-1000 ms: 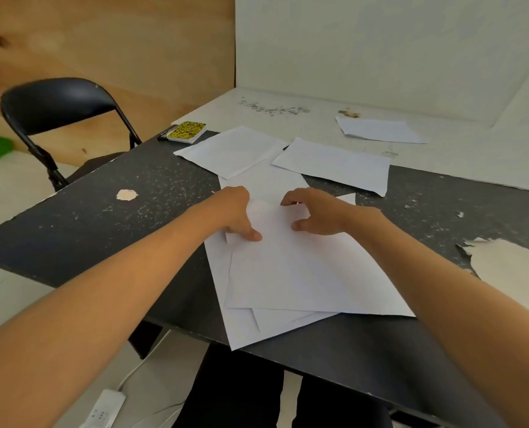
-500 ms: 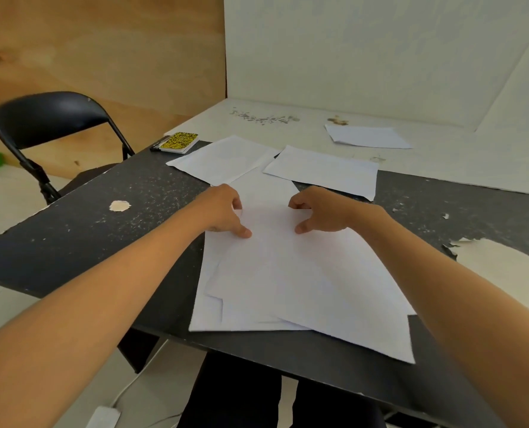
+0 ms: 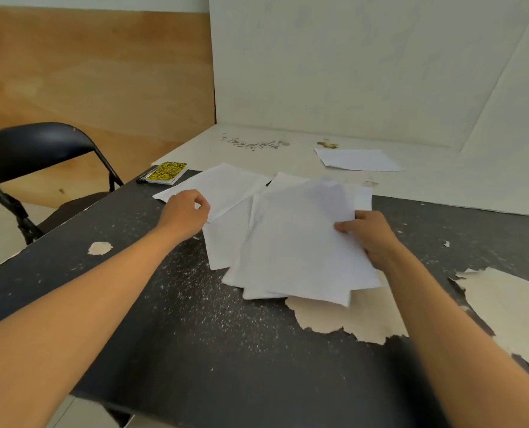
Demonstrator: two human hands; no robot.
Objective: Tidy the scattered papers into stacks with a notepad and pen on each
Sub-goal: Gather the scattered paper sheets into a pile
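Note:
My right hand point(image 3: 369, 237) grips the right edge of a loose bundle of white papers point(image 3: 300, 245), lifted and tilted above the black table point(image 3: 164, 319). My left hand point(image 3: 187, 213) rests with curled fingers on the near corner of another white sheet point(image 3: 223, 185) farther left; whether it pinches the sheet is unclear. One more sheet point(image 3: 226, 242) lies flat under the bundle's left side. A separate sheet point(image 3: 357, 160) lies far back on the white surface. A yellow-and-black patterned notepad point(image 3: 166, 173) sits at the table's far left corner, with a dark pen point(image 3: 142, 177) beside it.
A black folding chair point(image 3: 37, 149) stands left of the table. The black tabletop has peeled pale patches point(image 3: 346, 319) near the right and front. A white board point(image 3: 442, 186) extends behind the table, with white walls beyond and plywood at left.
The bundle of papers has moved away from the front edge, up and to the right, now held only by my right hand. My left hand let go and reached left to another sheet.

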